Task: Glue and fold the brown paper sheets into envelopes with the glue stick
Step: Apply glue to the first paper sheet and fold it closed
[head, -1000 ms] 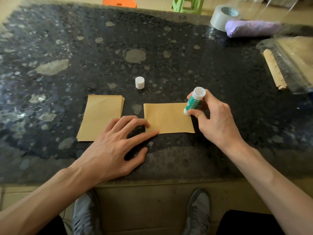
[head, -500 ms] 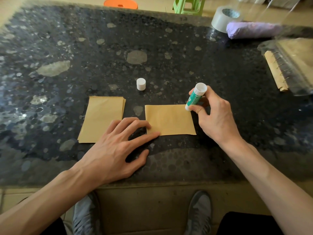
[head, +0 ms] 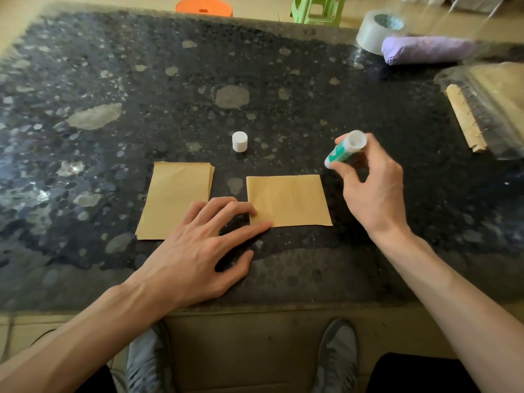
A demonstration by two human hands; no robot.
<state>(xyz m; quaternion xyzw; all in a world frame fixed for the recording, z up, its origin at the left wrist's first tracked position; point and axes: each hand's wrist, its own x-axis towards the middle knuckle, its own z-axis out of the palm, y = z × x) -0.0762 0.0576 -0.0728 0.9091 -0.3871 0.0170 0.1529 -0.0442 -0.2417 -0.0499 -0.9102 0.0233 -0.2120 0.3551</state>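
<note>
Hands working over a dark speckled stone table (head: 141,80). My right grip (head: 374,188) is pinching a green-and-white glue stick (head: 341,151) around its barrel, thumb and fingertips clamped on it. It is holding the stick tilted just beyond the far right corner of a single brown paper sheet (head: 289,201); I cannot tell whether the stick is touching the table.

That sheet is lying flat close to the near edge of the table, about midway along it. My left grip (head: 195,251) is lying spread and flat, fingers apart and holding nothing, fingertips pressing on the sheet's near left corner. Just beside the sheet, toward the left edge, a small stack of brown sheets (head: 175,199) is waiting, and the back of my left grip is hiding its near right corner. A white cap (head: 240,141) is standing upright farther in from the near edge, between the two.

I am judging the paper to be thin, light and quick to slide on polished stone. Flat fingers at a corner, away from the glued margin, should suit it best, and it is likely to crease easily. The stick seems rigid, light and smooth, best taken mid-barrel.
</note>
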